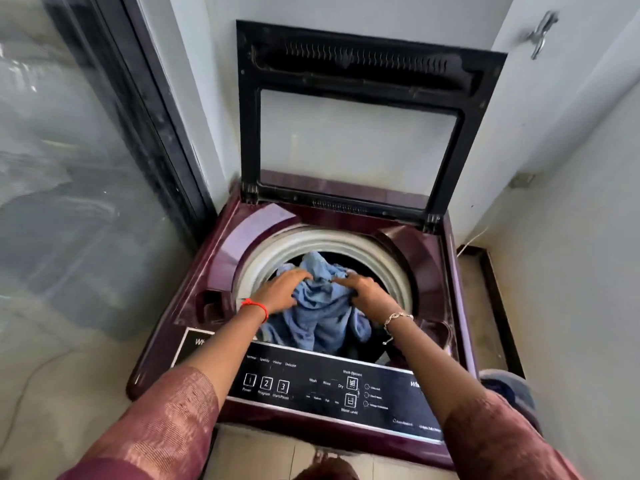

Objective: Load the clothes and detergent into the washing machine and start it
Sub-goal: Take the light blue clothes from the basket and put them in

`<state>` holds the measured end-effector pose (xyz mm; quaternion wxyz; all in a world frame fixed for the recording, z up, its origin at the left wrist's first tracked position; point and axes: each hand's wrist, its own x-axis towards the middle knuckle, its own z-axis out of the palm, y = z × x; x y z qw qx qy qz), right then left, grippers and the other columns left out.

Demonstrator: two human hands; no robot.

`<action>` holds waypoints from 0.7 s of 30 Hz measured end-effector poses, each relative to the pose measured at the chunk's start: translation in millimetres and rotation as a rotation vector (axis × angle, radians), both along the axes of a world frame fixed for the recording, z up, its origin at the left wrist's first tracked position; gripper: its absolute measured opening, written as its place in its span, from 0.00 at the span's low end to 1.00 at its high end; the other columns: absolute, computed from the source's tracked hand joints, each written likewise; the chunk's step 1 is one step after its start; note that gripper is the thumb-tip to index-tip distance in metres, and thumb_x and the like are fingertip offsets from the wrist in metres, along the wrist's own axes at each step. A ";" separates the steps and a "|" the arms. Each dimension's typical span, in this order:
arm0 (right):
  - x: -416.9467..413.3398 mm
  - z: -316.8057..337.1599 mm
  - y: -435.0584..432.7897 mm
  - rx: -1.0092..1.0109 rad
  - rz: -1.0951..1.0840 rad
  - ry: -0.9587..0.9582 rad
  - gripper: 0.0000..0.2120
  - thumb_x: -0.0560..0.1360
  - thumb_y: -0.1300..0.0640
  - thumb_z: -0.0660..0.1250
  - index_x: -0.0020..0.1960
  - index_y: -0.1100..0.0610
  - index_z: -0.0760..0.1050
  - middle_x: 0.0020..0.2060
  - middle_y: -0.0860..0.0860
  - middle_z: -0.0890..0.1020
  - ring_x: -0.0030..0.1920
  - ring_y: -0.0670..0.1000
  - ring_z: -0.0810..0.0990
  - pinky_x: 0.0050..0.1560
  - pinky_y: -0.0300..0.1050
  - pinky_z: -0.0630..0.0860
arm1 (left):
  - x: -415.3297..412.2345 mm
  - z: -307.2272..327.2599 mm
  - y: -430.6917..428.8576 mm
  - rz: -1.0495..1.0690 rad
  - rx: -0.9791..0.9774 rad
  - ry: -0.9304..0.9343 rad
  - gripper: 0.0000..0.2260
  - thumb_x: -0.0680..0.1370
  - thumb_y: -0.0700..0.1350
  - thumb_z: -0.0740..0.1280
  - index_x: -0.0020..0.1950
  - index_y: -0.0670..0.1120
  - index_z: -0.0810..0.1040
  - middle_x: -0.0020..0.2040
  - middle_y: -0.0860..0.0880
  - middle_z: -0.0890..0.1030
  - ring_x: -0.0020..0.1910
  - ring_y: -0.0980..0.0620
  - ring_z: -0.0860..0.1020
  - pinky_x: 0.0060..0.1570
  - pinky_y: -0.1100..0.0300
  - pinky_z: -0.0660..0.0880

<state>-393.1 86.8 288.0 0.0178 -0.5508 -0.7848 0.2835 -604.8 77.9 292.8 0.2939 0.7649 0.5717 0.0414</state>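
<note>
A maroon top-loading washing machine [207,271] stands in the corner with its black-framed lid [360,71] raised against the wall. A light blue cloth [318,320] bulges out of the round drum opening [277,251]. My left hand [282,291] lies on the cloth's left side with fingers curled into the fabric. At the cloth's right side my right hand [367,289] grips it with bent fingers. The black control panel [329,389] with buttons marked 1, 2, 3 runs along the front edge. No detergent is in view.
A glass sliding door [76,174] with a dark frame is at the left. White walls close in behind and at the right. A dark bundle [512,389] sits on the floor by the machine's right front corner.
</note>
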 end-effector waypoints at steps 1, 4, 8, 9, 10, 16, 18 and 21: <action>1.7 -6.5 -1.7 -0.079 0.045 -0.047 0.27 0.72 0.67 0.62 0.69 0.51 0.68 0.68 0.57 0.70 0.68 0.59 0.69 0.66 0.49 0.65 | 1.2 -2.4 -4.3 -0.015 -0.072 0.033 0.26 0.71 0.33 0.67 0.68 0.44 0.69 0.68 0.45 0.70 0.68 0.44 0.68 0.65 0.58 0.65; 3.0 -15.9 -4.1 -0.209 0.129 -0.154 0.26 0.74 0.56 0.68 0.70 0.51 0.66 0.68 0.55 0.71 0.69 0.58 0.67 0.68 0.50 0.62 | 4.2 -8.8 -9.9 -0.026 -0.190 0.086 0.26 0.73 0.36 0.68 0.70 0.42 0.66 0.67 0.42 0.70 0.66 0.44 0.70 0.60 0.61 0.65; -2.7 -8.1 -5.1 -0.211 0.088 -0.160 0.29 0.74 0.52 0.68 0.72 0.50 0.63 0.69 0.57 0.70 0.70 0.58 0.64 0.69 0.51 0.62 | 3.9 -5.3 -12.2 -0.017 -0.202 0.103 0.27 0.73 0.40 0.70 0.70 0.44 0.67 0.69 0.43 0.70 0.68 0.45 0.68 0.66 0.57 0.65; -3.2 -4.3 -4.9 -0.212 0.074 -0.159 0.29 0.74 0.51 0.67 0.72 0.51 0.62 0.69 0.57 0.69 0.70 0.58 0.63 0.69 0.51 0.62 | 3.2 -3.9 -11.5 -0.017 -0.191 0.111 0.27 0.73 0.41 0.71 0.70 0.44 0.68 0.68 0.43 0.71 0.68 0.45 0.68 0.66 0.56 0.66; -2.5 -0.1 -5.7 -0.213 0.063 -0.162 0.29 0.75 0.51 0.67 0.73 0.51 0.61 0.70 0.57 0.68 0.71 0.57 0.62 0.70 0.51 0.61 | 3.4 -0.9 -11.5 -0.013 -0.179 0.103 0.26 0.72 0.42 0.71 0.69 0.45 0.68 0.67 0.43 0.73 0.67 0.45 0.69 0.66 0.55 0.66; 12.0 32.4 -30.6 -0.181 -0.021 -0.165 0.30 0.76 0.50 0.65 0.73 0.57 0.60 0.71 0.57 0.66 0.71 0.57 0.62 0.69 0.47 0.59 | 23.6 27.6 -20.9 -0.044 -0.116 -0.005 0.23 0.73 0.43 0.70 0.68 0.45 0.70 0.63 0.45 0.75 0.63 0.48 0.72 0.60 0.60 0.67; 18.9 43.6 -41.0 -0.139 -0.073 -0.138 0.28 0.75 0.51 0.66 0.72 0.58 0.63 0.68 0.58 0.69 0.68 0.57 0.66 0.67 0.47 0.62 | 33.5 35.6 -26.0 -0.073 -0.072 -0.045 0.22 0.73 0.43 0.70 0.67 0.44 0.71 0.63 0.45 0.75 0.63 0.49 0.73 0.58 0.63 0.67; 33.5 58.9 -55.4 -0.041 -0.141 -0.077 0.24 0.75 0.54 0.66 0.68 0.62 0.68 0.65 0.59 0.73 0.66 0.58 0.69 0.65 0.46 0.64 | 47.4 46.9 -36.5 -0.114 0.014 -0.079 0.21 0.73 0.45 0.71 0.65 0.44 0.72 0.60 0.46 0.77 0.62 0.49 0.73 0.60 0.59 0.69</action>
